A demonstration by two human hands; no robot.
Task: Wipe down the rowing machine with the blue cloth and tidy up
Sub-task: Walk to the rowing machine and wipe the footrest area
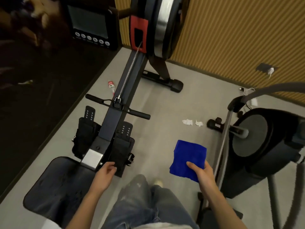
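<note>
The rowing machine's dark rail [127, 76] runs from its seat [61, 187] at lower left up to the flywheel housing [161, 25] at top. Its handle bar [118, 106] lies across the rail above two black footrests. My right hand [202, 172] holds a folded blue cloth [188, 158] above the grey floor, right of the machine. My left hand [107, 171] curls its fingers on the lower edge of the right footrest [121, 151].
Two crumpled white tissues [192, 122] lie on the floor [165, 103] right of the rail. A small plastic bottle [111, 85] lies left of the rail. An elliptical trainer [264, 146] stands at right, a monitor console [92, 27] at top left. My jeans-clad legs fill the bottom centre.
</note>
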